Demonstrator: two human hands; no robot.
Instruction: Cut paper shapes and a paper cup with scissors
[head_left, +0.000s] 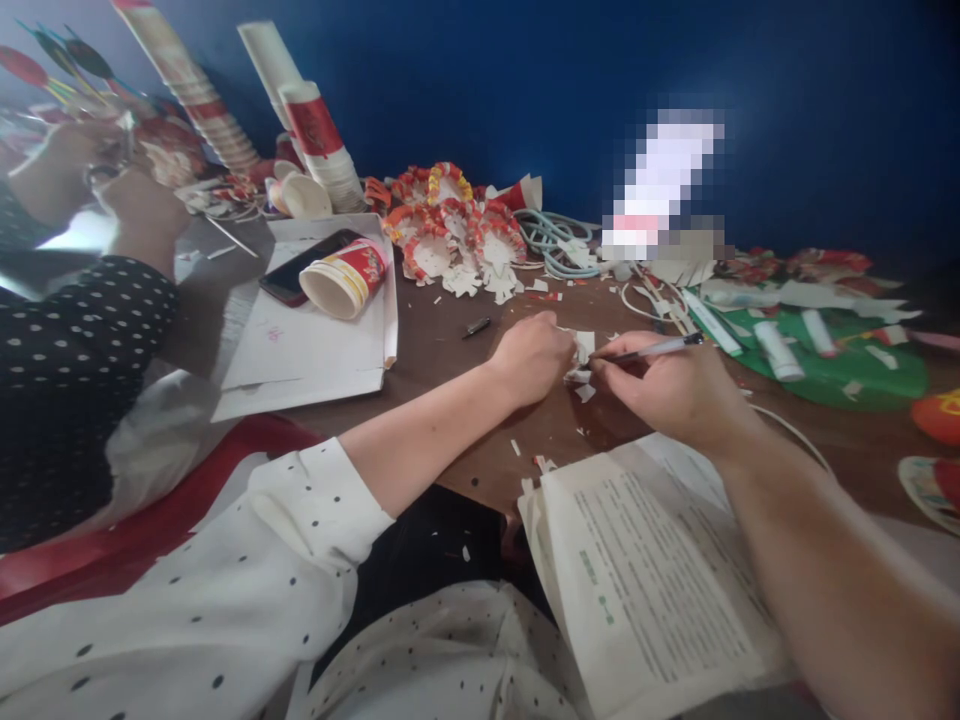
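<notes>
My right hand (667,390) is closed around a slim pen (660,346), its tip end pointing down and left at a small white paper piece (584,345). Against the other side of that paper, the curled fingers of my left hand (534,358) pinch it; the fingertips are partly hidden. A loose black pen cap (476,326) lies on the brown table (450,440) to the left of my left hand. Small paper scraps (585,393) are scattered just below both hands.
Behind are cut red-and-white paper pieces (465,235), coiled cable (551,235) and stacked paper cups (322,145). A cup (345,278) and phone (300,270) rest on a white box lid (315,365). A printed sheet (652,570) overhangs the front edge. At left, a co-worker's hands (139,205) hold scissors.
</notes>
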